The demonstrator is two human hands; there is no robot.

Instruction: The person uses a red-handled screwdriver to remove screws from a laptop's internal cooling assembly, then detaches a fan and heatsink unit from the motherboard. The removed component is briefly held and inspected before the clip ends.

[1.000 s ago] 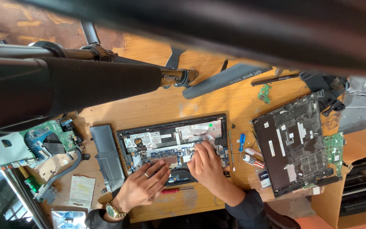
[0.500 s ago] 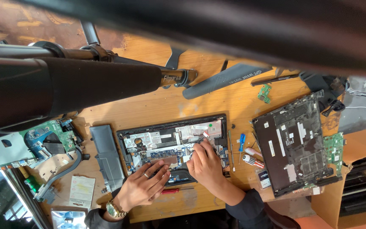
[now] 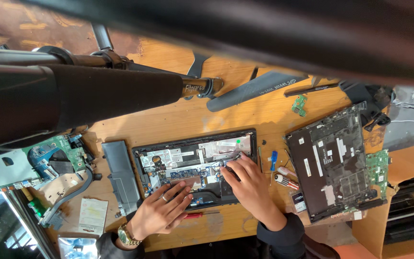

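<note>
Since a moment ago our right hand (image 3: pixel 250 184) has barely shifted, fingers spread over the opened black laptop chassis (image 3: pixel 195 168), gripping nothing, while our left hand (image 3: pixel 161 211) rests flat.

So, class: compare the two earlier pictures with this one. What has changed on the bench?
Almost nothing. The right hand has crept slightly toward the upper right inside the opened laptop; the left hand stays flat on its lower edge. Nothing was picked up or released.

Bare wooden table (image 3: pixel 178 120) above opened laptop (image 3: pixel 195 163); parts crowd both sides
</note>
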